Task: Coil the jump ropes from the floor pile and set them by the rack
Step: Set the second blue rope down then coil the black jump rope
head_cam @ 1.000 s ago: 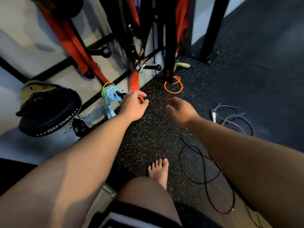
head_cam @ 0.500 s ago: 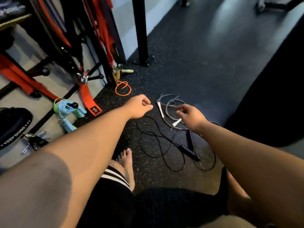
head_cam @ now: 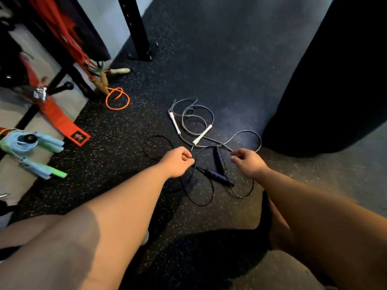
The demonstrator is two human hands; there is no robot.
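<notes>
Two loose jump ropes lie tangled on the speckled rubber floor. The grey jump rope [head_cam: 194, 116] has white handles; the black jump rope [head_cam: 201, 191] has dark blue handles [head_cam: 218, 162]. My right hand [head_cam: 248, 163] has its thumb and forefinger curled at the grey cord where it passes the blue handle, and seems to pinch it. My left hand [head_cam: 178, 162] hovers in a fist above the black cord and holds nothing. An orange rope [head_cam: 117, 99] lies coiled by the rack foot. A light blue and green rope [head_cam: 27, 143] sits bundled on a rack peg.
The black rack post [head_cam: 136, 28] stands at the back, with red straps [head_cam: 62, 122] hanging and trailing at the left. A large dark punching bag [head_cam: 335, 80] fills the right side. My bare knees are at the bottom edge.
My view swung right, from the rack to the rope pile. My left hand left the blue-green bundle on the peg. Both hands now reach over the tangled black and grey ropes.
</notes>
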